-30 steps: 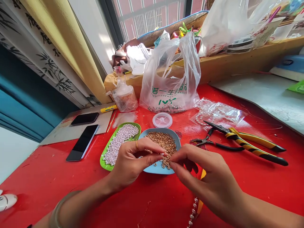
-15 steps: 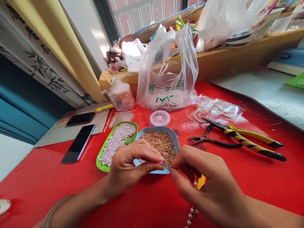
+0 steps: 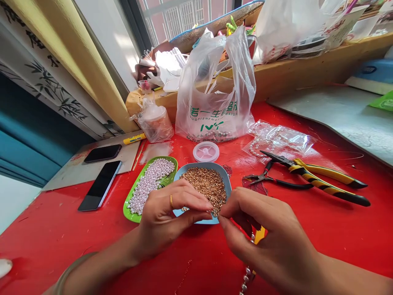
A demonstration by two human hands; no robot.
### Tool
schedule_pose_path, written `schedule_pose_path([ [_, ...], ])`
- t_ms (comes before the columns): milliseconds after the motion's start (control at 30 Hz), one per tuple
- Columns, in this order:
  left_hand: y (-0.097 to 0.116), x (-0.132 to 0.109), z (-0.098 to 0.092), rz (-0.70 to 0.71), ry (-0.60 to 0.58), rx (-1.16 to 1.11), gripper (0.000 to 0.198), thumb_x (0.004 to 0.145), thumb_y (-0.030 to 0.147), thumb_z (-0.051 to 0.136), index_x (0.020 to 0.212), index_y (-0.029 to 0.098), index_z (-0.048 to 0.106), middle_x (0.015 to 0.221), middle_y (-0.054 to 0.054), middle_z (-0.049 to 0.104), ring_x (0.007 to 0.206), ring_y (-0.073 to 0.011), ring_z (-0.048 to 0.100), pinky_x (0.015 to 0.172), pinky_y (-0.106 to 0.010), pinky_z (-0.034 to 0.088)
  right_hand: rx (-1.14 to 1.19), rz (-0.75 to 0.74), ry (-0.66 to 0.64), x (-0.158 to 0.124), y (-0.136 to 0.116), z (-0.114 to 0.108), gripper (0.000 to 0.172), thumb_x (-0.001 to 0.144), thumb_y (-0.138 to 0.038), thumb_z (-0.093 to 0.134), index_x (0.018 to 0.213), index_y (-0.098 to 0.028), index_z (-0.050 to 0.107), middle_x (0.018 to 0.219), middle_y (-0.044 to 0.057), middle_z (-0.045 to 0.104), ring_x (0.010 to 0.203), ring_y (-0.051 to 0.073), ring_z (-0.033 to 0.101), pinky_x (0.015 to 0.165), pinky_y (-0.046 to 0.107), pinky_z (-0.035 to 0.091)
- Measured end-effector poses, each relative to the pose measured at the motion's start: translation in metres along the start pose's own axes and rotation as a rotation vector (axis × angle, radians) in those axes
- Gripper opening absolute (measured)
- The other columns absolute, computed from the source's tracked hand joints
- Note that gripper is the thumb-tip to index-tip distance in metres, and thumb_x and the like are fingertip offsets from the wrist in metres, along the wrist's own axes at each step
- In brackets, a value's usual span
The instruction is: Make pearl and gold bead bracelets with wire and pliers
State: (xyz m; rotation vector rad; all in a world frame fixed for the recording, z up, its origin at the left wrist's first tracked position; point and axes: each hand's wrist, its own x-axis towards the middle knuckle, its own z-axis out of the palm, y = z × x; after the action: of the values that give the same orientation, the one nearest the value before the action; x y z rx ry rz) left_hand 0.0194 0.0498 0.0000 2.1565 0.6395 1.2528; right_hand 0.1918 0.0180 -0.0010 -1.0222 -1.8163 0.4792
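My left hand [image 3: 172, 211], a ring on one finger, pinches a small whitish bead between thumb and forefinger, mostly covered by the fingertips. Opposite it, my right hand [image 3: 267, 229] is closed in a pinch, its fingertips a short gap away. From under the right palm hangs a strand of pearl beads [image 3: 245, 280]; the part inside the fingers is hidden. Both hands are above the near edge of a blue tray [image 3: 229, 180] full of small gold-coloured metal pieces [image 3: 205, 184]. Left of it lies a green tray [image 3: 131, 215] of pale pearl beads [image 3: 150, 184].
Two pairs of pliers [image 3: 325, 176] lie on the red table at right. Behind the trays are a round plastic lid [image 3: 206, 152], a plastic bag [image 3: 215, 110] and a clear packet of beads [image 3: 279, 139]. Two phones [image 3: 100, 186] lie at left. A thin chain [image 3: 184, 276] lies in front.
The view has shifted very slightly. Both hands keep their pinch in nearly the same place; the whitish bead is now more covered by the left fingertips.
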Motion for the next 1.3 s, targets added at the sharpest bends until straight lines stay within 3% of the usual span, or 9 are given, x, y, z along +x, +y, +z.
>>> schedule_pose_path([
  [333,0.0,-0.002,0.0,0.093,-0.012,0.085,0.008,0.076,0.009,0.069,0.082,0.014,0.068,0.071,-0.007,0.072,0.063,-0.0149,0.063,0.059,-0.028,0.053,-0.014,-0.03,0.015,0.0,0.002,0.001,0.016,0.07,-0.006,0.049,0.061,-0.018,0.054,0.047,-0.006,0.044,0.038,0.005,0.038,0.036,0.015,0.032],
  [633,-0.001,-0.002,-0.001,0.107,-0.01,0.112,0.01,0.076,0.011,0.069,0.085,0.016,0.069,0.07,-0.006,0.073,0.063,-0.0155,0.064,0.058,-0.028,0.054,-0.031,-0.119,0.015,0.001,0.003,0.001,0.016,0.074,-0.006,0.052,0.07,-0.019,0.061,0.049,-0.004,0.054,0.04,0.006,0.042,0.038,0.017,0.035],
  [967,0.004,0.001,-0.006,0.23,-0.094,0.299,0.014,0.08,0.008,0.063,0.093,0.014,0.067,0.074,-0.006,0.073,0.068,-0.0141,0.063,0.063,-0.025,0.054,0.014,-0.142,-0.022,0.002,0.007,0.002,0.014,0.078,-0.005,0.056,0.073,-0.015,0.064,0.056,-0.001,0.06,0.049,0.007,0.053,0.047,0.017,0.042],
  [1133,-0.001,-0.002,-0.005,0.165,-0.013,0.281,0.014,0.079,0.008,0.065,0.091,0.016,0.066,0.076,-0.004,0.069,0.07,-0.0145,0.06,0.063,-0.027,0.051,0.074,-0.087,-0.066,0.003,0.01,0.002,0.014,0.081,-0.007,0.056,0.08,-0.015,0.067,0.067,0.002,0.066,0.059,0.01,0.059,0.052,0.018,0.047],
  [1300,-0.004,-0.003,-0.006,0.125,-0.025,0.288,0.014,0.078,0.01,0.067,0.089,0.018,0.067,0.075,-0.002,0.065,0.07,-0.0141,0.057,0.064,-0.027,0.049,0.061,-0.102,-0.086,0.002,0.012,0.003,0.019,0.084,-0.007,0.05,0.08,-0.016,0.067,0.065,0.003,0.063,0.057,0.011,0.056,0.049,0.019,0.045],
])
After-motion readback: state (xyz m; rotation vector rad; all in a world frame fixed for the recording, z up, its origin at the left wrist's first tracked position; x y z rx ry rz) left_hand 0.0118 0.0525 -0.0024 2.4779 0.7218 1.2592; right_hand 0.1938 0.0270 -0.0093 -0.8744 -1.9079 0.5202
